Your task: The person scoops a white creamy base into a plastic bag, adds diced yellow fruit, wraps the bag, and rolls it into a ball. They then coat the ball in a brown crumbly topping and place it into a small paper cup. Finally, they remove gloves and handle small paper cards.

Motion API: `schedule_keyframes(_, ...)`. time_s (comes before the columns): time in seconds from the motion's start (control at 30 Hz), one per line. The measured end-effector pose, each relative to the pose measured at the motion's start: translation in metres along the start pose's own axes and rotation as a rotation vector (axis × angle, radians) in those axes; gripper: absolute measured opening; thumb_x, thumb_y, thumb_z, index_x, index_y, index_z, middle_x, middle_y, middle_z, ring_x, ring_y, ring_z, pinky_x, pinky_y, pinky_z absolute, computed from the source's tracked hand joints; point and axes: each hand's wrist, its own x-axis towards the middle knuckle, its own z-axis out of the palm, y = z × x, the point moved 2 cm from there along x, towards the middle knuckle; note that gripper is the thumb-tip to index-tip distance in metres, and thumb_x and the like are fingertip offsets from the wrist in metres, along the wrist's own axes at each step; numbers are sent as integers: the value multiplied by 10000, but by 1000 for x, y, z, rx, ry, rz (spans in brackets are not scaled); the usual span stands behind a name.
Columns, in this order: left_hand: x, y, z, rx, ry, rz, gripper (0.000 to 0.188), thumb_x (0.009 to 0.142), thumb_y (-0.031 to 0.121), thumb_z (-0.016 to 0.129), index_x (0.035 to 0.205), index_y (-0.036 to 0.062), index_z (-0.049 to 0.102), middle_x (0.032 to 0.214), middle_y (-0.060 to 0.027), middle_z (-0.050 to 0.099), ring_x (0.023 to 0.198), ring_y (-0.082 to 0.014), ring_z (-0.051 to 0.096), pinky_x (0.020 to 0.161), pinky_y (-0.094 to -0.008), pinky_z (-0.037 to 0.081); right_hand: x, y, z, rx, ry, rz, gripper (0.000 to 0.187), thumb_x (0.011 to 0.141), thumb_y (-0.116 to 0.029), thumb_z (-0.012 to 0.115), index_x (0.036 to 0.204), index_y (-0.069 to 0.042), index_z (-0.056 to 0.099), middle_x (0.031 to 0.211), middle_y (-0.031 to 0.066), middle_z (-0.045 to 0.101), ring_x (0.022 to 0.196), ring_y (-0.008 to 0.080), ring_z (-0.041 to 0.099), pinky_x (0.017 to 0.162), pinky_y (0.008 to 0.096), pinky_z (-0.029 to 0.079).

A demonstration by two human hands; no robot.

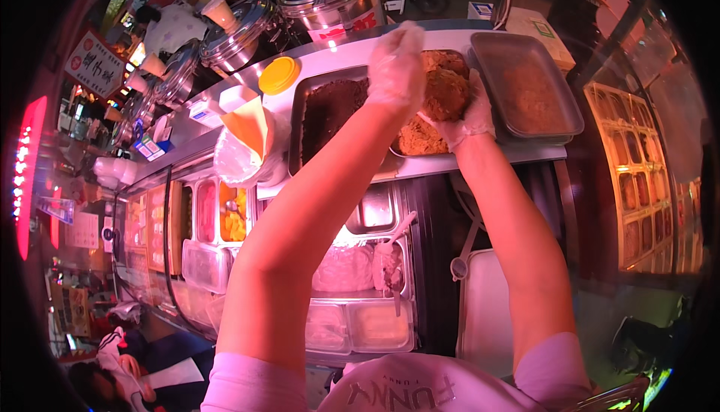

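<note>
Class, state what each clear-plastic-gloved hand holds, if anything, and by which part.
The right hand holds a rounded, rough, brown food lump by its right side; whether the left hand holds anything cannot be told.

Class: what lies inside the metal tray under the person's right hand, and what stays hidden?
Orange-brown crumbs show inside. The right hand, cupping a brown crumbly ball, covers part; what lies beneath is hidden.
</note>
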Motion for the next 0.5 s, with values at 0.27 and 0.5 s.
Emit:
schedule_keyframes(0.27,-48,-20,7,419,-317,519,505,834,372,767,1186,20,684,1243,-228,618,1176,-405,583,1012,-435,461,31,-1,-18,-53,-396,-252,453,999,-369,453,1339,-89,559,1323,113,584,1273,304,525,1110,514,383)
schedule_keyframes(0.5,-38,-46,2,531,-156,746,261,808,306,770,928,75,746,971,-179,691,1015,-388,643,906,-463,505,4,17,13,2525,-135,719,418,986,-268,443,1337,-70,555,1332,115,568,1279,277,497,1105,439,363)
